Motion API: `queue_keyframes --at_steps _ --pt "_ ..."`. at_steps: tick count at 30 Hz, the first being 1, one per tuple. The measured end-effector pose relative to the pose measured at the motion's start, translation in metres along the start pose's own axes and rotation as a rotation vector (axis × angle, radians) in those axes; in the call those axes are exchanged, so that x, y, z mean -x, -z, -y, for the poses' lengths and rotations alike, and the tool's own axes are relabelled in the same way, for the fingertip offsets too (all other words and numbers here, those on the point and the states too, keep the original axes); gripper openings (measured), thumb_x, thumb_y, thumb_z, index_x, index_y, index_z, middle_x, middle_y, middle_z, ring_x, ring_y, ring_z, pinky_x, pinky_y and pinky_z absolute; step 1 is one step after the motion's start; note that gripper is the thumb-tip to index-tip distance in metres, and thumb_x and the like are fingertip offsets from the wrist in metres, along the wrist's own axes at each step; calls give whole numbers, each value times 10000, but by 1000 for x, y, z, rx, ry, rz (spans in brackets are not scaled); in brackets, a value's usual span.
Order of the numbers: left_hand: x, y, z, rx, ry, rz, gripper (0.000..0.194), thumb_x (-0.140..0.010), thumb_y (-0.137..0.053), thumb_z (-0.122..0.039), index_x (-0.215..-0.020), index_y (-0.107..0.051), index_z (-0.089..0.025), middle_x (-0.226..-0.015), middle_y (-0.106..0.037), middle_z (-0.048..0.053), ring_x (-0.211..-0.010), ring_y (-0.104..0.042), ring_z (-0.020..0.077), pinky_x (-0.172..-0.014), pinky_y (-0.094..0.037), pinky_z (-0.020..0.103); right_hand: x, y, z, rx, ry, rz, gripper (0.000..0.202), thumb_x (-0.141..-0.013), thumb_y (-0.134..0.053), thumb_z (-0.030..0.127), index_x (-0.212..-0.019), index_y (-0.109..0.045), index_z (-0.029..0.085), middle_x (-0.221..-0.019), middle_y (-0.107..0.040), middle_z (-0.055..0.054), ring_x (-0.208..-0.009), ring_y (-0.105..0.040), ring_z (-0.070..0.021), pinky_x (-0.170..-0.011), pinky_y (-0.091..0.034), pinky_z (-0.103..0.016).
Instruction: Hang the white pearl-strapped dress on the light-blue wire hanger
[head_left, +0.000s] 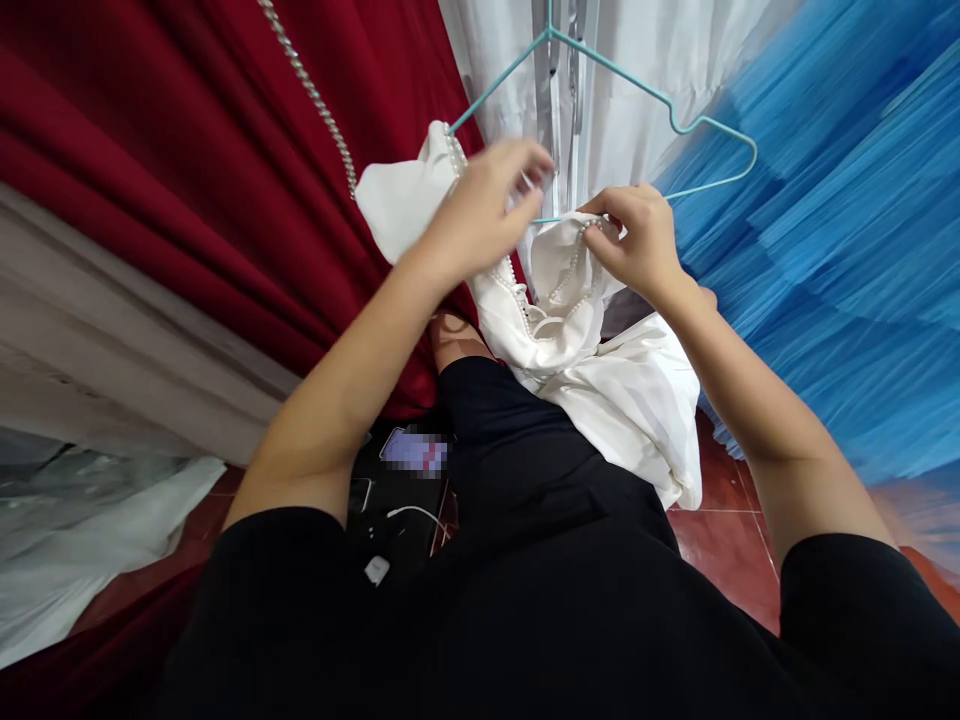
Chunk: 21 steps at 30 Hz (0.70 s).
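A white dress with pearl trim along its neckline hangs by one shoulder on a turquoise hanger. Its lower part drapes down over the front of my legs. My right hand pinches the dress's other pearl-edged shoulder, close beside the hanger's lower bar. Smeared by motion, my left hand is in front of the left shoulder of the dress, near the middle of the hanger. Its fingers look curled, but I cannot tell whether anything is between them.
Red fabric hangs at the left, with a beaded strand in front. Blue tulle fills the right side, and white fabric hangs behind. Below, a phone and a white cable lie on a black surface.
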<state>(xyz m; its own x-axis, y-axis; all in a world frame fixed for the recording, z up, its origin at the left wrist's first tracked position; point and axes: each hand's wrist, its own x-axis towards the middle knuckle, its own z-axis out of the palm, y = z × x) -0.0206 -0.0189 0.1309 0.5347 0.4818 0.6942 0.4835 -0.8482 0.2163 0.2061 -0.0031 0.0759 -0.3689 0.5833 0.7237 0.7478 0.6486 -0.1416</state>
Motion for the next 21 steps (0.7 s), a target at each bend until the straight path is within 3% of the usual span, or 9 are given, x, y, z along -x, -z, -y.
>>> queue_keyframes --at_steps 2,5,8,10,11,13,15,18,21 --pt "12 -20 -7 -78 86 137 283 -949 -460 -95 -1146 -625 -214 -1048 -642 49 -1019 -617 243 -895 -477 365 1 4 0 18 13 28 127 -891 -564 218 -1011 -607 215 -884 -607 -63 -926 -595 -261 -975 -436 -479" --pt "21 -38 -6 -156 197 106 390 -938 -420 -63 -1220 -620 -242 -1037 -663 51 -1029 -626 277 -885 -467 382 10 17 -9 126 6 -28 142 -875 -576 235 -1014 -605 244 -1038 -606 -82 -1119 -524 -302 -1044 -376 -518" --pt "22 -36 0 -198 253 102 432 -914 -425 -47 -1198 -657 -275 -1080 -673 43 -1032 -631 282 -868 -470 373 23 38 -32 260 -99 -360 140 -827 -579 201 -963 -571 232 -1131 -540 -123 -1198 -445 -312 -1078 -311 -533" --pt "23 -29 2 -225 273 107 427 -907 -440 -52 -1168 -683 -286 -1095 -678 40 -1036 -631 288 -868 -473 372 28 55 -53 262 -168 -533 203 -777 -546 136 -958 -518 225 -1106 -503 -134 -1120 -473 -282 -1004 -375 -479" --pt "24 -26 2 -235 271 109 423 -908 -445 -57 -1162 -691 -288 -1102 -679 39 -1043 -629 290 -873 -474 372 29 64 -62 236 -185 -559 253 -751 -514 99 -968 -486 227 -1083 -496 -125 -1056 -497 -255 -928 -419 -430" --pt "26 -20 0 -245 252 118 420 -916 -445 -69 -1175 -692 -289 -1124 -680 35 -1054 -628 289 -880 -477 372 24 79 -76 162 -204 -517 344 -717 -445 38 -998 -432 235 -1053 -500 -94 -935 -524 -198 -740 -440 -323" --pt "29 -18 -3 -265 237 126 426 -919 -440 -77 -1195 -687 -287 -1129 -683 39 -1042 -633 286 -868 -484 373 12 91 -81 103 -188 -467 345 -720 -433 10 -982 -410 233 -991 -516 -61 -808 -521 -156 -598 -378 -267" --pt "30 -19 -7 -310 250 122 428 -904 -442 -78 -1180 -698 -282 -1078 -697 52 -991 -647 286 -832 -492 378 -11 103 -72 73 -106 -429 262 -770 -539 21 -903 -428 217 -886 -521 -41 -708 -511 -137 -513 -291 -266" --pt "27 -23 -7 -309 254 120 419 -896 -444 -86 -1148 -707 -293 -1055 -703 44 -971 -649 285 -820 -493 383 -35 107 -53 65 -16 -355 229 -819 -625 76 -843 -457 230 -868 -548 -36 -748 -563 -176 -529 -346 -289"
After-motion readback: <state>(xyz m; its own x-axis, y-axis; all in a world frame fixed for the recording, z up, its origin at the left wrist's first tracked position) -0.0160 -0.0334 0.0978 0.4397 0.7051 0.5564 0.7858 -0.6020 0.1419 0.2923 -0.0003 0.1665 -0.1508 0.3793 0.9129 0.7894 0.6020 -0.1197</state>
